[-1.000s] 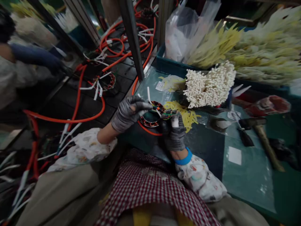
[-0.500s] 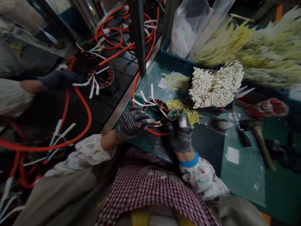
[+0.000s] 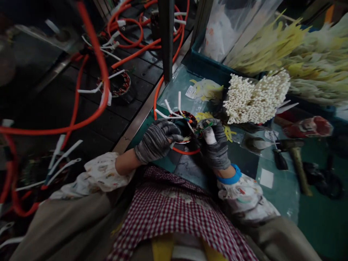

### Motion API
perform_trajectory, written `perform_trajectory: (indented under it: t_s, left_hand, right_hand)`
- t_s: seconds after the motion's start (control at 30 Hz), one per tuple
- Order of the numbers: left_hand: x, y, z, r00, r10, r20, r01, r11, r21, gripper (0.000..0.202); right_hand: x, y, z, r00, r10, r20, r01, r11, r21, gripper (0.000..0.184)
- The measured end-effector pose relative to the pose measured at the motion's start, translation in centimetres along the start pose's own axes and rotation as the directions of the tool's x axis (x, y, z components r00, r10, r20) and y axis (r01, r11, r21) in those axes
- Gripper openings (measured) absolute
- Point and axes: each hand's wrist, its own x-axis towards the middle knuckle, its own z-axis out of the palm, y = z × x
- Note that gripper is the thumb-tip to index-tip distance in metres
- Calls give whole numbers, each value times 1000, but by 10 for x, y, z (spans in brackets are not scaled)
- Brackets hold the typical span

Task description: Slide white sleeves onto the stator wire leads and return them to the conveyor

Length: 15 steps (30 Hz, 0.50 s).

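My left hand [image 3: 156,139], in a grey glove, is closed round the near left rim of a wound stator ring [image 3: 185,127] with white sleeved leads [image 3: 174,110] sticking up from it. My right hand [image 3: 216,145], also gloved, is closed on the ring's right side, pinching a bunch of coloured wires [image 3: 204,125]. An orange cable [image 3: 187,151] loops under the ring. The ring sits at the near left corner of a green table [image 3: 312,217].
A bundle of white tubes [image 3: 255,96] stands behind the ring, with yellow strips [image 3: 296,54] in a blue bin [image 3: 206,67]. A hammer [image 3: 295,159] lies right. On the dark conveyor [image 3: 114,119] at left rest another stator [image 3: 119,84] and orange cables [image 3: 89,116]. A steel post [image 3: 166,40] rises.
The view has shifted left and down. A co-worker's gloved arm at the left has gone out of sight. An orange cable has swung across the left side. My hands keep their hold on the ring.
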Motion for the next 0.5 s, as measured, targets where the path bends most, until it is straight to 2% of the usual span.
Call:
perform_trajectory:
  t_s: [0.1, 0.17, 0.2, 0.23, 0.27, 0.33, 0.37, 0.4, 0.47, 0.5]
  left_hand:
    - [-11, 7, 8, 994, -65, -85, 70, 996, 61, 30]
    - [-24, 13, 11, 982, -135, -130, 135, 991, -4, 33]
    - [-31, 16, 11, 967, -207, -152, 196, 977, -83, 32]
    - [-38, 21, 11, 936, -307, -173, 277, 945, -176, 31]
    - [-46, 26, 9, 885, -425, -188, 370, 889, -271, 31]
    - [-57, 35, 5, 741, -648, -174, 536, 728, -427, 46]
    - [-60, 37, 3, 671, -726, -150, 596, 648, -474, 54]
    - [-61, 38, 2, 622, -775, -109, 637, 582, -505, 60]
    - [-54, 30, 3, 573, -819, 5, 679, 472, -562, 62]
    - [-48, 21, 5, 568, -821, 66, 683, 425, -595, 61]
  right_hand:
    - [8, -11, -3, 997, -21, 72, 13, 994, 107, 22]
    - [13, -16, -5, 980, -73, 184, 58, 994, 90, 22]
    - [15, -19, -6, 964, -100, 248, 88, 994, 59, 21]
    - [16, -21, -6, 945, -123, 303, 127, 992, 6, 21]
    - [17, -24, -6, 926, -137, 351, 172, 983, -70, 21]
    - [18, -30, -3, 897, -122, 424, 256, 926, -276, 24]
    - [18, -32, -1, 887, -96, 453, 290, 878, -381, 25]
    - [18, -35, 2, 875, -63, 481, 317, 824, -469, 26]
    - [21, -39, 5, 843, -7, 537, 363, 744, -561, 29]
    - [23, -39, 7, 827, 2, 562, 385, 727, -569, 29]
